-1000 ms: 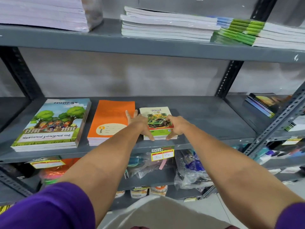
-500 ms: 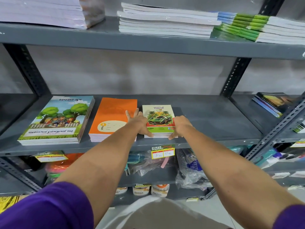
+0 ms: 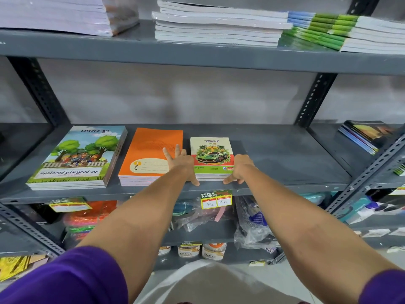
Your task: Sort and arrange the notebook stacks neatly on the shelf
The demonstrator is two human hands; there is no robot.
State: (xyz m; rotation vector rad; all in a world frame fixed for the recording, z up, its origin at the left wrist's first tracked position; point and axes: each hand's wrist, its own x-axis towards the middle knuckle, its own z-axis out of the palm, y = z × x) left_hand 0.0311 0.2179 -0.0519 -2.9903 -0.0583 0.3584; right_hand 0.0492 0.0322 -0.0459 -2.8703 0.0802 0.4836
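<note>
A small stack of notebooks with a green car cover (image 3: 210, 150) lies on the grey middle shelf (image 3: 285, 165), near its front edge. My left hand (image 3: 182, 164) presses its left side, fingers spread and thumb at the front left corner. My right hand (image 3: 241, 168) presses its right side, fingers curled and a fingertip at the front right corner. To the left lie an orange notebook stack (image 3: 149, 150) and a larger stack with a tree cover (image 3: 76, 159). All three sit side by side.
The shelf above (image 3: 197, 55) carries white (image 3: 217, 27), green-edged (image 3: 350, 31) and pale stacks (image 3: 65, 16). Dark notebooks (image 3: 368, 137) lie on the adjoining right shelf. Bagged goods and jars fill the lower shelves, with a yellow price tag (image 3: 215, 200) on the shelf edge.
The car-cover stack has slid a little deeper onto the shelf between my hands and now sits straighter beside the orange stack. My view has shifted slightly.
</note>
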